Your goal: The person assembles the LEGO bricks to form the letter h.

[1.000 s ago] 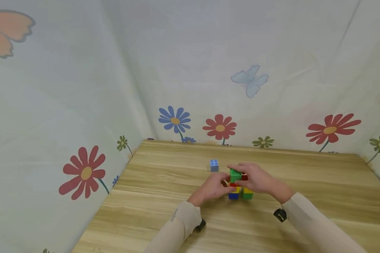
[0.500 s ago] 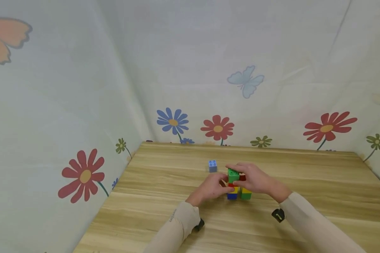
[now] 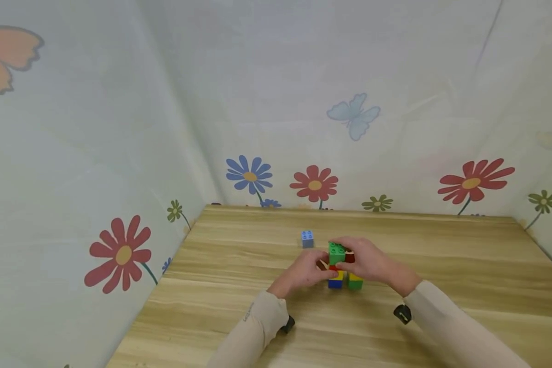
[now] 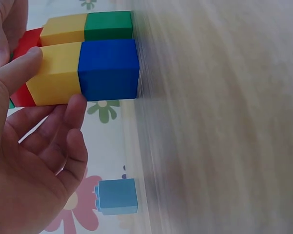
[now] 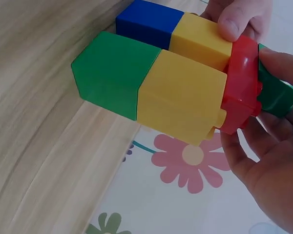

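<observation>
Two short columns of toy building bricks stand side by side: a blue brick (image 4: 109, 70) under a yellow one (image 4: 56, 73), and a green brick (image 5: 112, 73) under another yellow brick (image 5: 180, 95). A red brick (image 5: 240, 73) lies across their tops, with a second green brick (image 3: 337, 252) above its left part. My left hand (image 3: 305, 271) grips the left column, thumb near the yellow-red joint and fingers on the far side. With thumb and fingers, my right hand (image 3: 370, 260) holds the upper green brick. Studs show at one edge of the right column's yellow brick.
A light blue brick (image 3: 307, 239) stands apart on the wooden table (image 3: 239, 240), behind and left of the columns. A flower-printed cloth (image 3: 276, 102) hangs along the table's back and left edges.
The right fingers have shifted a little off the upper green brick's top, so more of its studs show. The left hand keeps its grip; the head view has shifted slightly.
</observation>
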`<state>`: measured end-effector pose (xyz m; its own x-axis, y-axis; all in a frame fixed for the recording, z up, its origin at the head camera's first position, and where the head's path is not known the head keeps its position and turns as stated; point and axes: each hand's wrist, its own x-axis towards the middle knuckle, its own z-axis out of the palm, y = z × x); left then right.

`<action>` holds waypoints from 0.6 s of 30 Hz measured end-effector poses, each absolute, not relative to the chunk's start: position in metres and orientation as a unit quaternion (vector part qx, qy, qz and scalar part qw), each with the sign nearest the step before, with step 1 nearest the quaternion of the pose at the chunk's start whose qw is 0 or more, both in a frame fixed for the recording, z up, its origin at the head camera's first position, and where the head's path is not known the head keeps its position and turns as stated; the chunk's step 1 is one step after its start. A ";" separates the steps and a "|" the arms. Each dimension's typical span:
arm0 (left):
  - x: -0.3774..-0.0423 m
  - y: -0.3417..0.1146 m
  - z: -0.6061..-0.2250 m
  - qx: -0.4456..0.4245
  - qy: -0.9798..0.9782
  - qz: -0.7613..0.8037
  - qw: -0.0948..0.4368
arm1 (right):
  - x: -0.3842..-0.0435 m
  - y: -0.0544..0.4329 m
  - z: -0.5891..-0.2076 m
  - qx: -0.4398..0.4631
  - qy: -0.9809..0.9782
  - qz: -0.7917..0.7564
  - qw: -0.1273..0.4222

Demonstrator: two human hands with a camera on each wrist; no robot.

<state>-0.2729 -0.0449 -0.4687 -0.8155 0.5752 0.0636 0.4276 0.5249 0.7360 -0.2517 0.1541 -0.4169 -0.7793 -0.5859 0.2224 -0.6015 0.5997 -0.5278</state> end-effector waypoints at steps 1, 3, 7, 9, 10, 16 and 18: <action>-0.273 -0.045 -0.469 0.289 0.868 0.393 0.096 | -0.252 0.154 -0.417 0.332 -0.895 0.298 0.013; -0.273 -0.046 -0.470 0.291 0.866 0.395 0.099 | -0.251 0.152 -0.416 0.331 -0.897 0.294 0.010; -0.272 -0.049 -0.469 0.299 0.863 0.394 0.100 | -0.249 0.150 -0.413 0.332 -0.899 0.284 0.001; -0.270 -0.050 -0.467 0.303 0.863 0.391 0.100 | -0.248 0.149 -0.411 0.334 -0.899 0.282 -0.008; -0.269 -0.051 -0.467 0.303 0.864 0.390 0.102 | -0.247 0.149 -0.411 0.334 -0.899 0.283 -0.014; -0.263 -0.056 -0.465 0.297 0.866 0.388 0.107 | -0.245 0.149 -0.409 0.341 -0.887 0.310 -0.039; -0.263 -0.057 -0.465 0.296 0.866 0.389 0.108 | -0.246 0.149 -0.408 0.345 -0.882 0.318 -0.042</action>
<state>-0.2625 -0.0566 -0.4645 -0.8011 0.5970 0.0436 0.4291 0.5220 0.7371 -0.2458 0.1494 -0.4084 -0.7578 -0.6359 0.1460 -0.5829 0.5593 -0.5894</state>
